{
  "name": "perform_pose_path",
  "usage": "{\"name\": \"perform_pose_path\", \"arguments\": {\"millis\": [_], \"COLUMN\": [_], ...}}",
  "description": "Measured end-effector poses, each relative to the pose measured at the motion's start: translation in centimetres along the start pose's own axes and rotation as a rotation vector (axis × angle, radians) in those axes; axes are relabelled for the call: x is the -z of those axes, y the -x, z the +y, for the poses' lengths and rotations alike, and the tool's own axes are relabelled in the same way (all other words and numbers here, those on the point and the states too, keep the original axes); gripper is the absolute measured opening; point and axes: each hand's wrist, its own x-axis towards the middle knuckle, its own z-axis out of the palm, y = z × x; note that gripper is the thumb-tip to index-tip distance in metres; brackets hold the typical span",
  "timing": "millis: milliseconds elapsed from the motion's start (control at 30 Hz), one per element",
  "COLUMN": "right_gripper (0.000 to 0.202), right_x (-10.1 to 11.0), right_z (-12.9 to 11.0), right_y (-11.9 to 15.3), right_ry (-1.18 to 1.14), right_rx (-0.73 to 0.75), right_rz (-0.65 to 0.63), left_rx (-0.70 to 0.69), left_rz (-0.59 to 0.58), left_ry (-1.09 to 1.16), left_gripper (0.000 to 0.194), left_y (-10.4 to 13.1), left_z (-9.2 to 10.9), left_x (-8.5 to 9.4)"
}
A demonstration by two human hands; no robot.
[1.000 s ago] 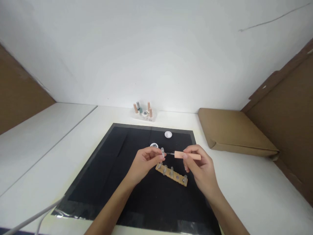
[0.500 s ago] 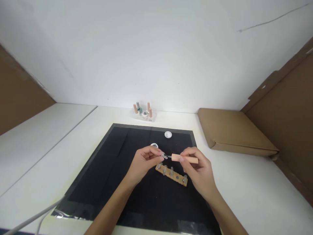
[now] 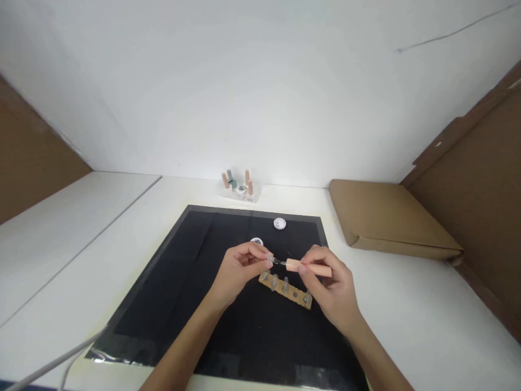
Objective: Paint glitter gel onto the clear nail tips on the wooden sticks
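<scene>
My left hand point(image 3: 240, 267) pinches a small clear nail tip point(image 3: 273, 259) between thumb and fingertips. In my right hand point(image 3: 329, 282) is a nail polish brush point(image 3: 308, 267) with a peach handle, held level. Its thin bristle end points left and meets the nail tip; whether it presses on it I cannot tell. Below the hands lies a wooden nail stand point(image 3: 285, 290) with several clear nail tips upright along it and one bare dark spot near its right end. A small white dish point(image 3: 256, 241) shows partly behind my left fingers.
Another white dish point(image 3: 279, 224) sits farther back on the black mat point(image 3: 195, 271). A clear tray point(image 3: 254, 198) of polish bottles stands near the wall. At right is a flat cardboard box point(image 3: 394, 217); a grey cable point(image 3: 57, 361) runs at the lower left.
The brush handle has tilted slightly, its back end lower, and the bristle end has shifted a little along the nail tip. My left hand has hardly moved.
</scene>
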Motion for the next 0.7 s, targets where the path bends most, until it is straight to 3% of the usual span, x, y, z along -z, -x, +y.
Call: {"name": "perform_pose_path", "arguments": {"millis": [167,400,700], "right_gripper": [0.011,0.01,0.011], "right_x": [0.12,-0.01,0.13], "right_z": [-0.28,-0.1,-0.17], "right_y": [0.07,0.07,0.04], "right_ry": [-0.046,-0.013,-0.017], "right_rx": [0.012,0.027,0.042], "right_rz": [0.058,-0.053,0.024], "left_rx": [0.014,0.014,0.007], "left_rz": [-0.005,-0.015,-0.02], "left_ry": [0.015,0.011,-0.026], "left_gripper": [0.017,0.017,0.019], "left_y": [0.01,-0.04,0.06], "left_z": [0.04,0.06,0.04], "left_x": [0.09,-0.13,-0.02]}}
